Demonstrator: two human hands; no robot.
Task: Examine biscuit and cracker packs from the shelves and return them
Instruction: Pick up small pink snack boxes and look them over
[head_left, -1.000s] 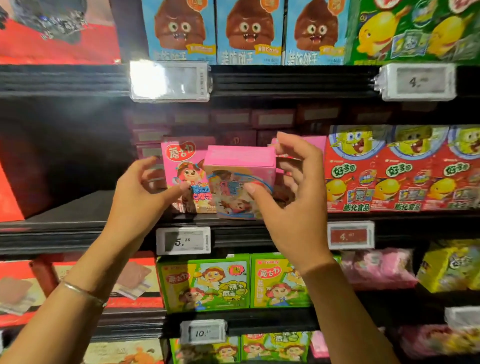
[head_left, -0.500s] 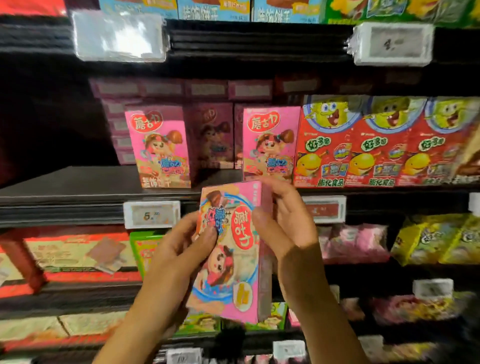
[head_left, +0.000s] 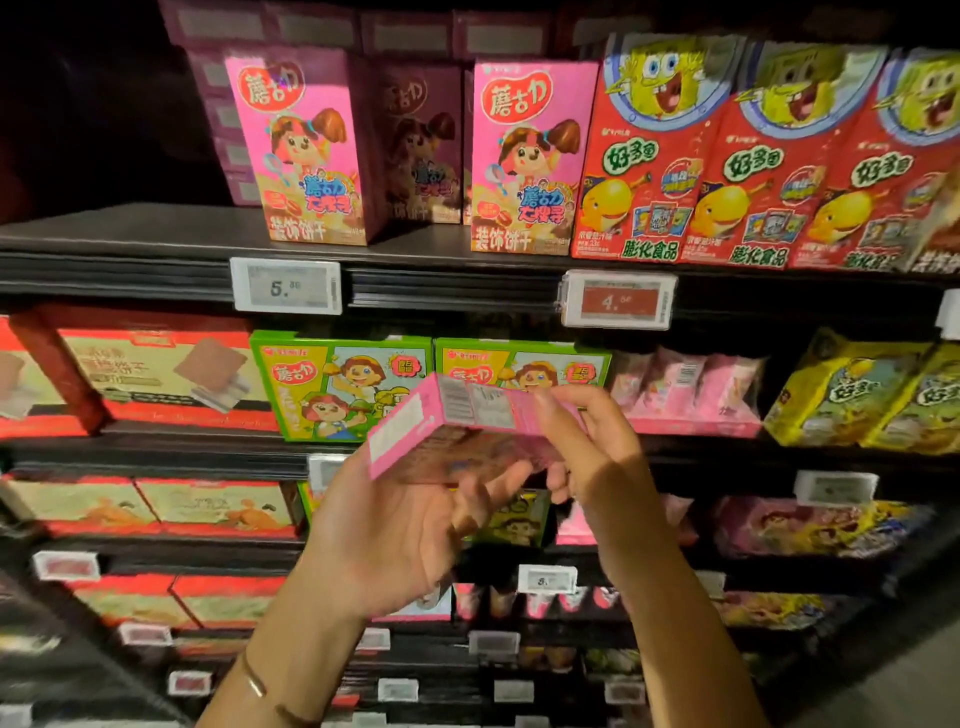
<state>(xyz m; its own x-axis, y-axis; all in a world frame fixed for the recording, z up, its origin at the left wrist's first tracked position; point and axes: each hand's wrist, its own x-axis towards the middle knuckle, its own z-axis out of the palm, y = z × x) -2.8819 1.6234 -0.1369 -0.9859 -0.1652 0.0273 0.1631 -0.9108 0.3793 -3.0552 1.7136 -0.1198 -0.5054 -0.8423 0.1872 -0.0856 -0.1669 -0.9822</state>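
Holding a pink biscuit box (head_left: 467, 415) in the air with both hands, had it lying on its side and tilted. Showed the barcode panel turned up, a narrow end panel to the left, and a brownish printed face turned down toward the camera. Had it in front of the green boxes (head_left: 337, 384), overlapping the lower edge of the right-hand one.

Pinched the right end with the right hand (head_left: 597, 457), thumb pressed on the barcode panel and fingers curled under the lower face. Cupped the left hand (head_left: 395, 535) palm-up under the left half, its fingers (head_left: 493, 483) loosely extended and slightly spread against the underside, blurred. Could not tell where the left thumb lay, hidden behind the box. Wore a thin bracelet (head_left: 254, 680) on the left wrist.

Saw two matching pink boxes (head_left: 306, 150) standing upright and apart on the upper shelf (head_left: 130, 228), with darker ones in shadow behind and between. Saw red cartoon snack packs (head_left: 649, 156) touching the right-hand pink box, in a row running right.

Read "5." on a white price tag (head_left: 285, 286) under the left pink box and "4." on a red price tag (head_left: 618, 300) under the first red pack. Found pale pink bags (head_left: 685, 389) just right of the green boxes, yellow bags (head_left: 852, 395) farther right, and red-trimmed cracker boxes (head_left: 166, 379) to the left.
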